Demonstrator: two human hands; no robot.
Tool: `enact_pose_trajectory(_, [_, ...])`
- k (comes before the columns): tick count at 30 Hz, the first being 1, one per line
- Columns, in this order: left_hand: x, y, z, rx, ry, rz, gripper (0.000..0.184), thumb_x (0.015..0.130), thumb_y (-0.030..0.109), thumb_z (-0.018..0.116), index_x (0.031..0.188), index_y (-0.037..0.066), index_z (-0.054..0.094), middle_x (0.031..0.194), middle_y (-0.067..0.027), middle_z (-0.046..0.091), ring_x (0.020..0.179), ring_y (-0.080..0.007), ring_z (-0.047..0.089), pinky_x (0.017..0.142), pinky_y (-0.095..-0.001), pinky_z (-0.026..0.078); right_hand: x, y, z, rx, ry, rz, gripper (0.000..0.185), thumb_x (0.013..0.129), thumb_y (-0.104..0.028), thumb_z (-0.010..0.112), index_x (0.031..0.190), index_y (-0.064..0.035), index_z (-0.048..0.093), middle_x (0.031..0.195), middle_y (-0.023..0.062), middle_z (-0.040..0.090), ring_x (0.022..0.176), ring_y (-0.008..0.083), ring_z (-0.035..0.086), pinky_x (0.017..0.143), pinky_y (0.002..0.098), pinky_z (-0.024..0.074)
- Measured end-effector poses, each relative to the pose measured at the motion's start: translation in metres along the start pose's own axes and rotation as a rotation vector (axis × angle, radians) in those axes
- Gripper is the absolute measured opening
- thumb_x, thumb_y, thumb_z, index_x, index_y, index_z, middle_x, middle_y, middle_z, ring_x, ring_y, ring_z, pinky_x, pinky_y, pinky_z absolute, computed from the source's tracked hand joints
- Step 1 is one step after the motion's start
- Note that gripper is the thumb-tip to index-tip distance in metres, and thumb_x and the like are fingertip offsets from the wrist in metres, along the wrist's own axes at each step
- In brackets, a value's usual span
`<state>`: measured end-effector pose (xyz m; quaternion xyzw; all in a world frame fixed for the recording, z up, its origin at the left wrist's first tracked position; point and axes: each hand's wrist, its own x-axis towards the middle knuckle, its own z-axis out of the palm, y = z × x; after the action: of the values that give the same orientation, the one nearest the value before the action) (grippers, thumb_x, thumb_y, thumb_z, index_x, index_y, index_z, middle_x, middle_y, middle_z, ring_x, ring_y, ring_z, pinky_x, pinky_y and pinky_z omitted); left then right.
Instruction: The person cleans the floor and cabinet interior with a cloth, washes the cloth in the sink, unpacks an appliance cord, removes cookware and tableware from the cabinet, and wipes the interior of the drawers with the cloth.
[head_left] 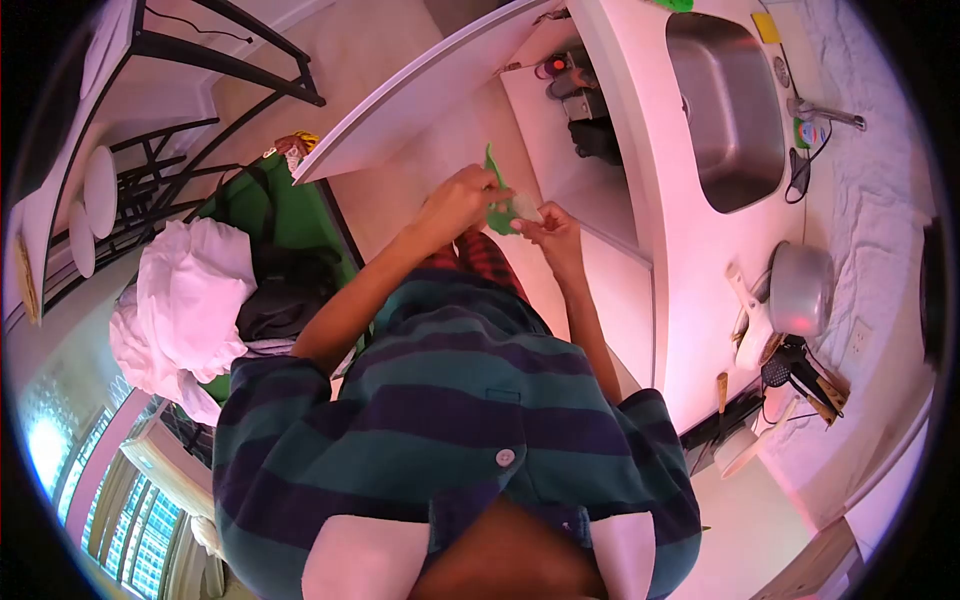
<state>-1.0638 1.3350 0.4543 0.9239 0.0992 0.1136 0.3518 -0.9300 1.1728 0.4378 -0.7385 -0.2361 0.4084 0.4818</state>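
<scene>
A small green piece of cloth or plastic [501,218] hangs between my two hands, in front of my lap. My left hand [462,208] has its fingers closed on its upper left side, and a green tip sticks up above them. On the right, my right hand [553,238] pinches a pale, translucent part [524,208] at its edge. I cannot make out exactly what this pale part is.
An open cabinet door [400,85] stands ahead, with dark items [595,140] inside the cabinet. The counter to the right carries a sink [725,110], a pot [800,288] and utensils [800,372]. White cloth [195,285] lies on a green bag at left.
</scene>
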Motion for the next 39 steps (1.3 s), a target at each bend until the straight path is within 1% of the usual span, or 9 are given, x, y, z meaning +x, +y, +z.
enact_pose_trajectory(3, [0.029,0.015,-0.016,-0.099,0.0,-0.304,0.025,0.069,0.015,0.058,0.093,0.01,0.063,0.084,-0.0042,0.057,0.077,-0.0203,0.058,0.066,-0.0312,0.049,-0.009,-0.015,-0.029,0.232,0.114,0.143,0.023,0.075,-0.018,0.067,0.079,-0.0018,0.051,0.069,0.0053,0.059,0.061,0.0128,0.056,0.054,0.0253,0.0442])
enact_pose_trajectory(6, [0.057,0.03,-0.014,-0.192,0.202,0.012,0.021,0.08,0.019,0.055,0.093,0.004,0.06,0.085,-0.0118,0.058,0.071,-0.0287,0.058,0.06,-0.0338,0.047,-0.017,-0.006,-0.047,0.415,0.446,0.054,0.022,0.081,-0.015,0.057,0.098,-0.0047,0.049,0.085,0.0082,0.061,0.077,0.0179,0.06,0.068,0.0298,0.0491])
enact_pose_trajectory(13, [0.161,0.138,-0.021,-0.098,-0.391,0.195,0.021,0.074,0.028,0.058,0.082,0.008,0.062,0.074,-0.0132,0.061,0.071,-0.028,0.06,0.065,-0.0428,0.046,-0.011,0.038,-0.054,0.8,0.208,0.268,0.037,0.081,-0.019,0.056,0.114,-0.0049,0.045,0.107,0.0109,0.055,0.099,0.0215,0.051,0.083,0.0366,0.041])
enact_pose_trajectory(16, [0.296,0.087,-0.035,0.194,0.54,0.16,0.014,0.07,0.016,0.052,0.073,0.006,0.06,0.07,-0.0133,0.059,0.065,-0.0311,0.059,0.054,-0.0402,0.046,0.004,0.009,-0.053,0.77,-0.059,0.09,0.041,0.081,-0.019,0.054,0.118,-0.0053,0.044,0.11,0.0104,0.054,0.104,0.0217,0.048,0.088,0.0361,0.0364])
enact_pose_trajectory(18, [0.376,0.038,-0.039,0.523,0.5,0.043,0.041,0.082,0.022,0.045,0.119,0.004,0.045,0.119,-0.017,0.048,0.112,-0.032,0.044,0.088,-0.0466,0.037,0.009,0.0,-0.052,0.747,-0.162,0.014,0.043,0.081,-0.019,0.053,0.12,-0.0055,0.043,0.112,0.01,0.052,0.108,0.0219,0.045,0.091,0.0358,0.0333])
enact_pose_trajectory(20, [0.417,-0.031,-0.004,0.69,0.619,0.132,0.034,0.079,0.018,0.046,0.111,0.011,0.053,0.107,-0.0167,0.054,0.099,-0.0302,0.051,0.082,-0.0478,0.04,0.013,0.006,-0.05,0.745,-0.17,-0.017,0.045,0.081,-0.019,0.052,0.123,-0.0058,0.042,0.115,0.0097,0.051,0.111,0.0221,0.043,0.095,0.0354,0.0303])
enact_pose_trajectory(24, [0.379,-0.022,-0.02,0.431,0.565,0.232,0.015,0.076,0.011,0.046,0.078,0.011,0.061,0.081,-0.0135,0.054,0.074,-0.0295,0.055,0.068,-0.0431,0.043,0.027,0.069,-0.049,0.754,0.106,0.004,0.047,0.081,-0.02,0.051,0.124,-0.006,0.041,0.117,0.01,0.05,0.114,0.023,0.041,0.096,0.0362,0.0281])
enact_pose_trajectory(32, [0.239,-0.023,-0.022,-0.487,1.033,0.26,0.015,0.083,0.011,0.051,0.094,0.004,0.055,0.089,-0.01,0.055,0.083,-0.0208,0.052,0.074,-0.0315,0.04,0.174,0.323,-0.047,0.367,0.96,0.035,0.049,0.081,-0.023,0.049,0.126,-0.0061,0.039,0.12,0.0113,0.046,0.116,0.025,0.037,0.097,0.0388,0.0265])
enact_pose_trajectory(39, [0.145,-0.187,0.132,-0.339,1.312,0.216,0.03,0.087,0.01,0.049,0.114,-0.003,0.05,0.106,-0.0085,0.055,0.097,-0.0159,0.052,0.085,-0.0306,0.042,0.297,0.524,-0.024,-0.317,1.132,0.261,0.05,0.081,-0.025,0.048,0.127,-0.0062,0.038,0.123,0.0125,0.043,0.117,0.0268,0.035,0.097,0.041,0.025])
